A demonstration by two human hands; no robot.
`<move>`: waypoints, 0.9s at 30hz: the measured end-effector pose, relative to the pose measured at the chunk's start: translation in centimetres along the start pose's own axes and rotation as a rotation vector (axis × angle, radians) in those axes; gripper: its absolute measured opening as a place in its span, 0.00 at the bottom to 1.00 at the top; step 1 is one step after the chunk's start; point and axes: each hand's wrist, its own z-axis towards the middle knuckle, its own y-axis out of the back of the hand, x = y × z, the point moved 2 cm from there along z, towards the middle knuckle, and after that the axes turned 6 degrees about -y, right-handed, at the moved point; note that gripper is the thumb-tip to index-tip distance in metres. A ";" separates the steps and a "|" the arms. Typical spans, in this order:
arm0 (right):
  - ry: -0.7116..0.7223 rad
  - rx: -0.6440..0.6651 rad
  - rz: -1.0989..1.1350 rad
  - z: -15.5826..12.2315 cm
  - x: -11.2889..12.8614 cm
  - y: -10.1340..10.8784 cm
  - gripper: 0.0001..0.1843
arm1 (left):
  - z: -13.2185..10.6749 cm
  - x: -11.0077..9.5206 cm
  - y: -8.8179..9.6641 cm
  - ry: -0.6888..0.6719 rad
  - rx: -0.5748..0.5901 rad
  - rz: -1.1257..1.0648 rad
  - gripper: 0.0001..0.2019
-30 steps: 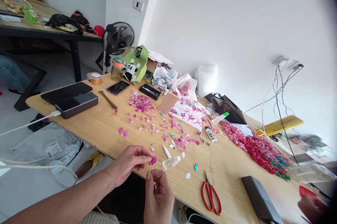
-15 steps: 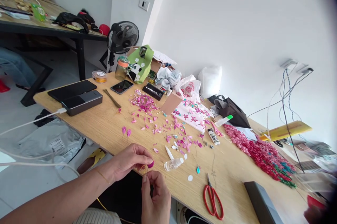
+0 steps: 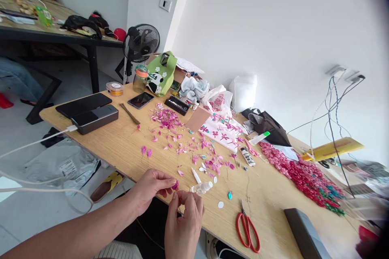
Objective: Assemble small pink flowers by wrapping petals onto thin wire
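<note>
My left hand [image 3: 150,189] pinches a small pink petal piece [image 3: 175,186] at the near edge of the wooden table [image 3: 127,149]. My right hand [image 3: 184,220] is closed just below it, fingertips pinched on a thin wire that runs up to the petal. Both hands meet over the table's front edge. Loose pink petals [image 3: 194,151] lie scattered just beyond them. A small clear glue bottle [image 3: 201,188] lies on its side right of my hands.
Red scissors [image 3: 247,228] lie to the right near the front edge. A heap of red and pink flowers [image 3: 300,174] sits far right. Phones and a power bank [image 3: 94,118] are at the left, a fan [image 3: 141,44] and green bag [image 3: 161,73] at the back.
My right hand has risen and closed in on the petal; the small wire loop seen between the hands has been drawn in. The view has shifted slightly.
</note>
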 end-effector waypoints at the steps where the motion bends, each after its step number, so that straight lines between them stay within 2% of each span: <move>1: 0.007 -0.003 -0.026 0.0 0.0 -0.1 0.07 | -0.1 -0.1 -0.1 0.013 0.019 -0.010 0.12; 9: 0.023 -0.023 -0.110 0.0 -0.5 -0.7 0.07 | -0.3 0.2 0.0 0.057 0.049 -0.104 0.09; 18: 0.042 -0.044 -0.137 0.2 -0.4 -0.8 0.07 | -0.8 0.4 -0.3 0.032 -0.035 -0.210 0.08; 27: 0.051 -0.035 -0.146 0.4 -0.1 -0.6 0.07 | -1.0 0.8 -0.4 0.020 -0.018 -0.332 0.06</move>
